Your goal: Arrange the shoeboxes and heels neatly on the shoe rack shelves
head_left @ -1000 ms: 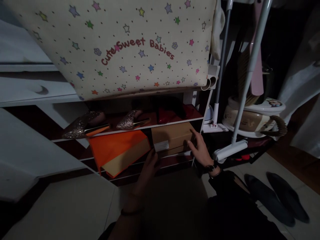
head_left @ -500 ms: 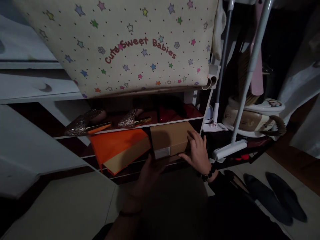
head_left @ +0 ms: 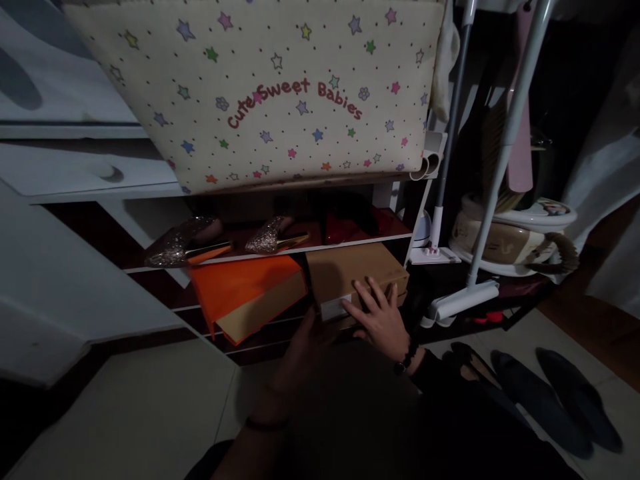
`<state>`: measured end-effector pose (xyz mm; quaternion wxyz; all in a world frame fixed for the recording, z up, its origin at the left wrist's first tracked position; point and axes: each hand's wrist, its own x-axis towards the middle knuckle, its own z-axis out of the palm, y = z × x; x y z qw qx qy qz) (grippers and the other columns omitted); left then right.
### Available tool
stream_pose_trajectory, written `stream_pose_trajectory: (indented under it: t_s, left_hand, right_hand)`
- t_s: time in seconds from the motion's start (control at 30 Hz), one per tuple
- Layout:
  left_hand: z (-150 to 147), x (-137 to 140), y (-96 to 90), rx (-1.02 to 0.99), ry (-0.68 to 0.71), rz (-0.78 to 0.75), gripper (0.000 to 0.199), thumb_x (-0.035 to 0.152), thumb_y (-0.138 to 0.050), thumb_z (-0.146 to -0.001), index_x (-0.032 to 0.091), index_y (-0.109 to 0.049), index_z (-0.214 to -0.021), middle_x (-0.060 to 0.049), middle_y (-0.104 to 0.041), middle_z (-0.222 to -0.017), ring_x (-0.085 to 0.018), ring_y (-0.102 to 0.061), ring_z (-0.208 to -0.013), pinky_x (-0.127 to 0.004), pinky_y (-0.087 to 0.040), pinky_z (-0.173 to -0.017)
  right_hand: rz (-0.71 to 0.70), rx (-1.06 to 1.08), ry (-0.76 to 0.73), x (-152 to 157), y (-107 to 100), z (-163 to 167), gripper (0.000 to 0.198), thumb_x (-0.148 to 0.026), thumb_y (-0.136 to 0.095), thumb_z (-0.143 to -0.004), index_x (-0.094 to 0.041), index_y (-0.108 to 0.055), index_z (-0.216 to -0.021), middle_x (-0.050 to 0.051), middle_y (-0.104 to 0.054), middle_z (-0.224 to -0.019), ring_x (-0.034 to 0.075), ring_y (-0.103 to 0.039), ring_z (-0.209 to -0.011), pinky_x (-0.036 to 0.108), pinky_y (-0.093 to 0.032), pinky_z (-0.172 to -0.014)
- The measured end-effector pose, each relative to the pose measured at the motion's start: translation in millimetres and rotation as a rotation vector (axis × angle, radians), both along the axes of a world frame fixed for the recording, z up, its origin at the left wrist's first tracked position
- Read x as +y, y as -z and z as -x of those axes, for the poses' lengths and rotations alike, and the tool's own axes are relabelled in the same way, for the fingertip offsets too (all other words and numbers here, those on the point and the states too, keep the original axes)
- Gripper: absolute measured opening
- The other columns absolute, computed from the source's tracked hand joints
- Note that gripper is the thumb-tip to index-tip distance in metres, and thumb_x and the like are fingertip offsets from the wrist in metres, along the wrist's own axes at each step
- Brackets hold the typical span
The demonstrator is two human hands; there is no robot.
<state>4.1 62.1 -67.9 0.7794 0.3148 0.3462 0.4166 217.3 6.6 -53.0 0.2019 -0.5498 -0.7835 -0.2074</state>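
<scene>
A brown cardboard shoebox [head_left: 345,267] with a white label sits on the rack under the shelf of heels. My right hand [head_left: 380,320] rests on its front with fingers spread, the index fingertip at the label. My left hand [head_left: 310,337] is at the box's lower left corner, in deep shadow; its fingers are mostly hidden, and I cannot tell how they are bent. Left of the brown box, an orange shoebox [head_left: 245,287] sits at a slant, its pale end facing me.
Glittery heels [head_left: 265,237] and red shoes [head_left: 345,227] stand on the shelf [head_left: 240,252] above. A star-patterned cloth box [head_left: 300,100] overhangs it. On the right are a mop [head_left: 467,297], a brown-and-white pot [head_left: 505,240] and dark shoes [head_left: 545,403] on the floor.
My right hand has moved from the brown box's right end leftward to its front, fingers now spread. The box's right end shows more. The view has shifted slightly.
</scene>
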Motion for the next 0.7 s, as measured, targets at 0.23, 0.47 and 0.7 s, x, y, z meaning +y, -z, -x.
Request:
stream_pose_trajectory:
  t_s: [0.23,0.47,0.7]
  left_hand:
    - [-0.2,-9.7,-4.3,-0.020,-0.012,0.097,0.041,0.045,-0.069,-0.097,0.030,-0.067,-0.134,-0.009,-0.077,-0.122,-0.023,-0.076,-0.096,-0.042,-0.059,-0.094]
    - [23.1,7.6,1.0,-0.037,-0.125,0.092,0.026,0.041,-0.064,-0.098,0.024,-0.070,-0.116,-0.011,-0.075,-0.106,-0.026,-0.074,-0.097,-0.042,-0.060,-0.088]
    - [59.8,42.3,-4.5,-0.050,-0.499,0.144,0.008,0.027,-0.057,-0.096,0.022,-0.062,-0.092,-0.002,-0.066,-0.087,-0.019,-0.068,-0.083,-0.045,-0.059,-0.089]
  right_hand:
    - [-0.112,0.027,0.021,13.2,11.5,-3.4,0.081,-0.027,-0.079,-0.089,-0.049,-0.044,-0.158,0.012,-0.043,-0.166,0.044,-0.034,-0.152,0.086,-0.019,-0.115]
    - [-0.150,0.004,-0.011,-12.8,21.5,2.9,0.074,-0.022,-0.074,-0.091,-0.053,-0.049,-0.153,0.009,-0.049,-0.158,0.043,-0.037,-0.148,0.086,-0.018,-0.115]
    - [-0.186,0.018,-0.027,-44.4,22.0,3.3,0.076,-0.020,-0.075,-0.090,-0.056,-0.049,-0.152,0.007,-0.051,-0.155,0.041,-0.039,-0.146,0.085,-0.016,-0.117]
